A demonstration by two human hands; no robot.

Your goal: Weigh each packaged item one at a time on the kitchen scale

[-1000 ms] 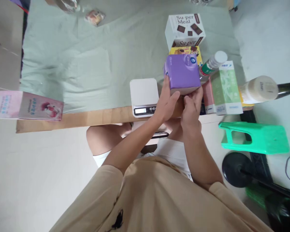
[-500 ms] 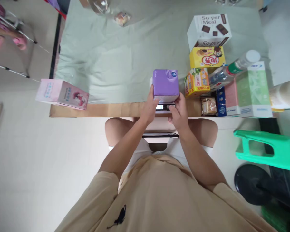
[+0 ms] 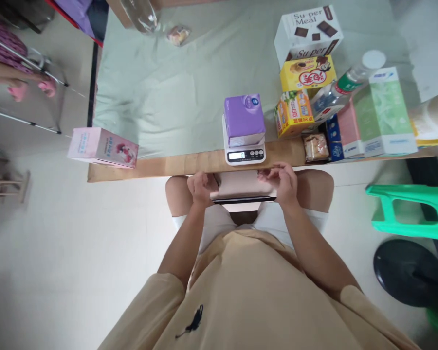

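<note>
Pack (image 3: 244, 117), purple-wrapped, rests on the scale (image 3: 246, 157), left hand (image 3: 200, 188) and right hand (image 3: 286, 184) clear, fingers loosely apart.

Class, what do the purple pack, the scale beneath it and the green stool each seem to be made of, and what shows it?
Purple pack: probably thin plastic film with a soft sheen; its printed edges look rounded.
Scale: likely smooth, hard plastic, judging by its even white casing and rounded corners.
Green stool: apparently moulded plastic, smooth-looking, with one uniform colour and a rounded cut-out.
</note>
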